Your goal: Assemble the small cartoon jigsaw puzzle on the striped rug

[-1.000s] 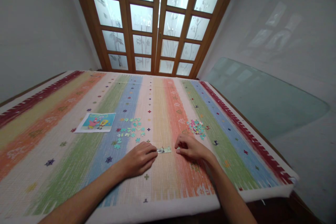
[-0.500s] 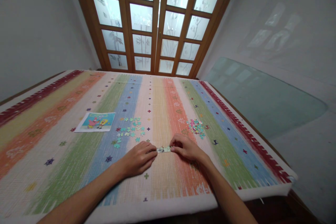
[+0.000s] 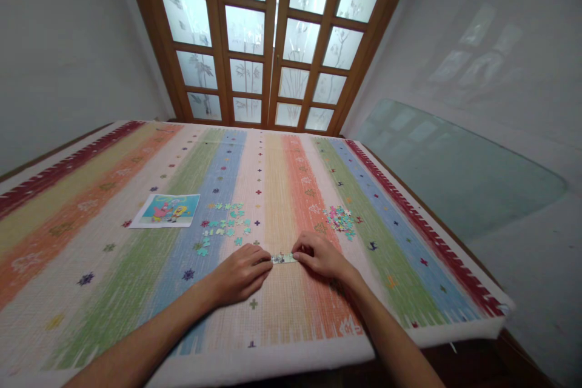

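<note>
A short strip of joined puzzle pieces (image 3: 282, 259) lies on the striped cloth between my two hands. My left hand (image 3: 240, 273) rests palm down with curled fingers, its fingertips pressing the strip's left end. My right hand (image 3: 318, 256) is curled too, pinching the strip's right end; whether it holds a loose piece I cannot tell. A spread of loose teal pieces (image 3: 225, 227) lies beyond my left hand. A small heap of pink and teal pieces (image 3: 341, 219) sits beyond my right hand.
A cartoon reference picture (image 3: 167, 210) lies to the left of the loose pieces. The striped cloth (image 3: 113, 267) covers a broad table whose front edge is just below my forearms. Wooden glass-paned doors (image 3: 268, 42) stand behind; a glass sheet (image 3: 454, 170) leans at the right.
My right hand has slid left from a gap beside the strip until its fingers meet the strip's right end. My left hand has stayed in place.
</note>
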The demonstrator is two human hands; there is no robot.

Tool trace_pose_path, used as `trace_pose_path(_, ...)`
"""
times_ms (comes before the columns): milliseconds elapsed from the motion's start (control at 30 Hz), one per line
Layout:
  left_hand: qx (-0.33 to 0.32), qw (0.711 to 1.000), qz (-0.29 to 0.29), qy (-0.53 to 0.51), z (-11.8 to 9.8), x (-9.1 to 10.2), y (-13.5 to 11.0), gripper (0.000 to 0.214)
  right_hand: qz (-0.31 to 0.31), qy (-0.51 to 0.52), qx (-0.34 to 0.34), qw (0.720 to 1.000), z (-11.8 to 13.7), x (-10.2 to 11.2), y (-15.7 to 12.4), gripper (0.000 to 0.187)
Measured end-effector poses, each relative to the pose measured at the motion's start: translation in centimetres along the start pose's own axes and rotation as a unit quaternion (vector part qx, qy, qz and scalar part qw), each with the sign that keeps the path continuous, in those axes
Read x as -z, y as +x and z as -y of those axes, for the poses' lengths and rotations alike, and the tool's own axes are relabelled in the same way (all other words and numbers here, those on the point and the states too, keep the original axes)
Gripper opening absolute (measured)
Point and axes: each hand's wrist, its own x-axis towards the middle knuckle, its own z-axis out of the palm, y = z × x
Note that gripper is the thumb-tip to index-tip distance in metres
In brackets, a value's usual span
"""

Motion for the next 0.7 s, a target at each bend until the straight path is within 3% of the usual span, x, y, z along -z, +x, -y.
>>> trace_pose_path(267,0.002,1.0,0.0,0.003,0.0,0.0,0.0,0.023,-0.007,-0.009,-0.011,1.0,0.0,-0.2,0.1,0.003)
trace_pose_path(533,-0.001,1.0,0.0,-0.001,0.0,0.0,0.0,0.024,-0.019,0.0,0.0,1.0,-0.3,0.9,-0.3,0.006)
trace_pose_path(700,-0.006,1.0,-0.005,-0.002,0.1,0.0,0.0,0.024,0.006,-0.027,0.02,0.999,-0.4,0.9,-0.5,0.006)
